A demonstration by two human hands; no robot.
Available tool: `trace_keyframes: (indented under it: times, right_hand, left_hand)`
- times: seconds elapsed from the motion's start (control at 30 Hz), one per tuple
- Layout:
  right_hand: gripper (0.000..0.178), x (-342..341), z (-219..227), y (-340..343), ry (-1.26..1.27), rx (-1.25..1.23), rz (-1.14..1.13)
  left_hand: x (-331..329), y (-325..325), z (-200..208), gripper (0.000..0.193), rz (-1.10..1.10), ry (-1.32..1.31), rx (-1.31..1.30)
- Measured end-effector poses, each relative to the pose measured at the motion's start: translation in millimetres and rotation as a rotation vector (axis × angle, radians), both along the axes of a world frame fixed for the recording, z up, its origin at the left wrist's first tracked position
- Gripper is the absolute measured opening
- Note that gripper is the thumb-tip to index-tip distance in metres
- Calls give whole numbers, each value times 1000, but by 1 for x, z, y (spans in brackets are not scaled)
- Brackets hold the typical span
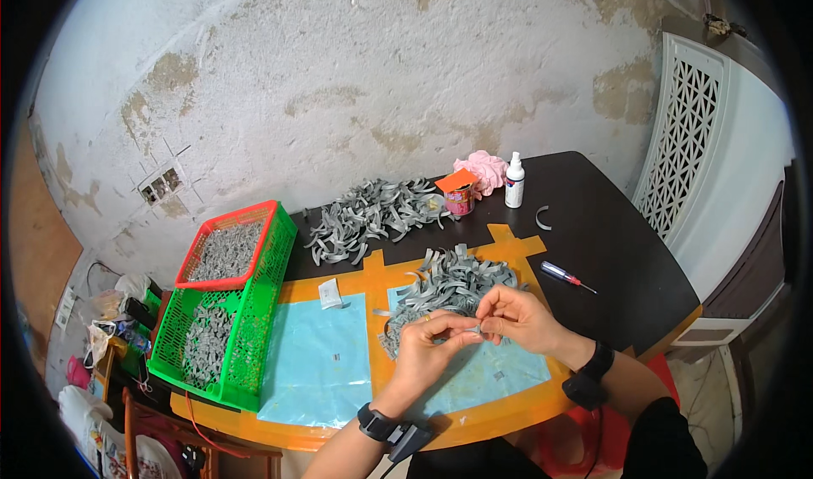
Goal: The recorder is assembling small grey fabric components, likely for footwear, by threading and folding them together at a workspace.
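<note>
One left hand [434, 343] and one right hand [518, 318], both pinched narrow on what looks like one small grey piece [477, 330], mostly hidden, right by the nearer strip pile [461, 280]. Two strip piles total, counting the back pile [368, 216], plus one stray strip [541, 218], two baskets (red basket [216, 285], green basket [264, 310]), one screwdriver [567, 276], one white bottle [514, 182].

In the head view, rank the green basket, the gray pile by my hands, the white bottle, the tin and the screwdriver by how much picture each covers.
1. Green basket
2. Gray pile, partly hidden
3. White bottle and tin: too alike to rank
4. Screwdriver
</note>
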State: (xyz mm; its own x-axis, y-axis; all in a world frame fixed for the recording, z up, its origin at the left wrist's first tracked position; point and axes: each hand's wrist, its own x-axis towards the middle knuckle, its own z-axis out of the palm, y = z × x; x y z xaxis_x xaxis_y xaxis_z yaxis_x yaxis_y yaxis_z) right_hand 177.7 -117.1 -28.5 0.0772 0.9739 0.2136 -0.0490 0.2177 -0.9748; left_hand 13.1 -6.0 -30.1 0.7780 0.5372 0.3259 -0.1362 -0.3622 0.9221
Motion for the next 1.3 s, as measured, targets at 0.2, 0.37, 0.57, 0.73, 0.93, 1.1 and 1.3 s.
trace_keyframes:
  times: [0.2,0.37,0.57,0.73,0.93,1.1,1.3]
  right_hand:
    - [11,-5,-2,-2,-6,17,-67]
    - [8,-10,7,-3,5,33,-36]
    - [6,-4,6,-2,-148,107,-34]
    - [4,-2,8,-1,-134,121,16]
    - [12,-2,4,-2,100,-45,78]
    - [14,-8,8,-4,152,-102,48]
    - [12,-9,4,-4,165,-105,-46]
  left_hand:
    - [2,0,-3,18,-43,-17,-131]
    - [2,2,-10,19,-48,-32,-131]
    - [-1,4,0,16,-158,8,-346]
    - [-1,5,3,15,-216,102,-450]
    - [-1,5,5,15,-228,148,-529]
    - [-4,7,1,15,-290,152,-632]
    - [-3,7,-1,16,-410,177,-870]
